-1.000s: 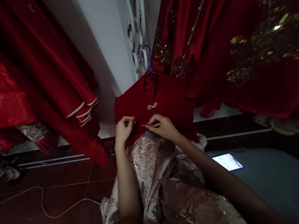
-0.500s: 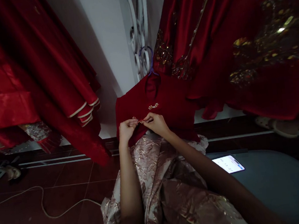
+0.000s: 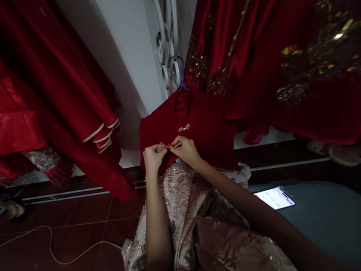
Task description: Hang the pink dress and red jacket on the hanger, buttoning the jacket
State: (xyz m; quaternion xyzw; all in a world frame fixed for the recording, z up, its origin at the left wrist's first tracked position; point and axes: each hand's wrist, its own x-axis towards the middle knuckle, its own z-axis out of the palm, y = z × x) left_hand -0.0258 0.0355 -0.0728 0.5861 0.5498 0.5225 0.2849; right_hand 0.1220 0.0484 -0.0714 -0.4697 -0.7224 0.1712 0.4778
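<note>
Red top (image 3: 212, 114) spreads just beyond and behind our two hands. Well left of our left hand, red garments (image 3: 72, 74) hang with pale-edged folds. Our left hand (image 3: 153, 157) is closed to a pinch, its fingertips gripping a small beaded fastener (image 3: 168, 146) against the top's front. Patterned shiny cloth (image 3: 179, 185) lies nearer us, below both hands. Our right hand (image 3: 186, 150) pinches at the same fastener, fingertips nearly meeting the left's. Just above the right hand sits a pearly ornament (image 3: 184, 127); farther right, a lit phone (image 3: 277, 198) rests on a dull seat (image 3: 333, 214).
</note>
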